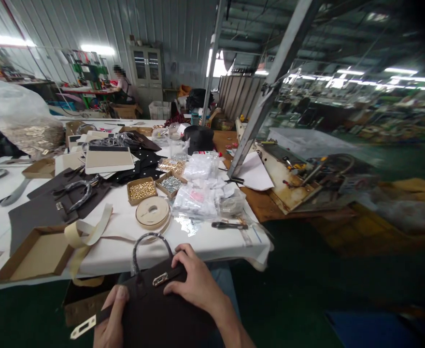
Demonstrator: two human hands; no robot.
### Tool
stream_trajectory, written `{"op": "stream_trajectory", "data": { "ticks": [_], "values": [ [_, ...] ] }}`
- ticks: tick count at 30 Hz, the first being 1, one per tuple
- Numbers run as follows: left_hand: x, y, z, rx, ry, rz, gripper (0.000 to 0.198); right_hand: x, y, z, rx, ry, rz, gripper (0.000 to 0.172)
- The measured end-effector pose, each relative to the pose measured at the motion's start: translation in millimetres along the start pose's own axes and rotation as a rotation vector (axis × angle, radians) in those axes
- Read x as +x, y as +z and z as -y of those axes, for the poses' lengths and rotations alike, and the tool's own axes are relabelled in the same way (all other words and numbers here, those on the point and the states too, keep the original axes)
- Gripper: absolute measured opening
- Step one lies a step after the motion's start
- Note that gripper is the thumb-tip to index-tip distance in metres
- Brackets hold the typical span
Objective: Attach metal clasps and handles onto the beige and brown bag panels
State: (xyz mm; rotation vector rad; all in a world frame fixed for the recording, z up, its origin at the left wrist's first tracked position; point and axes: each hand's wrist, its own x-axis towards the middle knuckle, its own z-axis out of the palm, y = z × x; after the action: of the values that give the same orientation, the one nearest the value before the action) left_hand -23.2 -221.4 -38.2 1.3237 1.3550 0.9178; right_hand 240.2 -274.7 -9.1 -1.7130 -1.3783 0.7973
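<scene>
A dark brown handbag panel (162,314) with a plastic-wrapped loop handle (150,237) is held in front of me, below the table's front edge. My left hand (113,314) is closed at its left side, thumb on top, around the panel edge and a dark strap. A pale metal plate (84,327) sticks out from that strap's end. My right hand (196,278) pinches the upper right part of the panel between thumb and fingers. Beside its fingertips a small metal clasp (160,279) sits on another strap. The fingers' undersides are hidden.
The white table (198,246) bears a tape roll (152,212), a box of gold rivets (142,190), plastic bags (198,198), a black-handled tool (230,225) and an empty cardboard tray (40,256). A metal post (256,121) rises at the right. One person (123,87) sits far back.
</scene>
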Motion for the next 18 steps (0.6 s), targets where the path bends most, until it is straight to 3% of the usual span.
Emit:
{"op": "stream_trajectory", "data": {
  "ticks": [3,7,10,15,18],
  "values": [
    [-5,3.8,-6,0.005,0.008,0.003,0.062,0,-1,-5,-0.002,-0.010,0.000,0.065],
    [-4,5.4,-4,-0.021,-0.008,-0.026,0.061,-1,-1,-8,0.092,-0.135,-0.090,0.032],
    [3,3.7,0,-0.045,-0.038,-0.082,0.065,2,-2,-9,0.347,-0.050,-0.219,0.019],
    [14,5.3,2,-0.199,-0.104,-0.121,0.075,7,-3,-15,0.801,0.264,-0.243,0.047],
    [15,6.8,3,-0.384,-0.335,-0.015,0.071,7,-4,-19,0.889,0.369,-0.243,0.056]
  ]
}}
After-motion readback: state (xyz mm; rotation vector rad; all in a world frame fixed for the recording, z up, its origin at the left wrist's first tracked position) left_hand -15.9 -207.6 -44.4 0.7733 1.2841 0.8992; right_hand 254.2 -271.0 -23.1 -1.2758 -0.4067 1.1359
